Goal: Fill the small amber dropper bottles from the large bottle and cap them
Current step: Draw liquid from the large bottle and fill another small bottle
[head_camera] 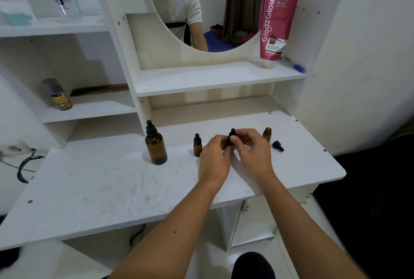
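Note:
The large amber bottle (156, 146) stands capped with a black dropper on the white desk (112, 189). A small amber bottle (197, 145) with its black cap on stands just left of my hands. Between my hands is another small bottle; my left hand (214, 155) holds its body, mostly hidden, and my right hand (252, 147) pinches its black dropper cap (232, 133). To the right stands an uncapped small amber bottle (267, 134), with a loose black dropper cap (277, 145) lying on the desk beside it.
A pink pouch (277, 23) and a blue pen (293, 65) sit on the shelf under the mirror (201, 5). A spray can (57, 94) and a comb (98, 89) lie in the left shelf. The desk's right edge is close to the open bottle.

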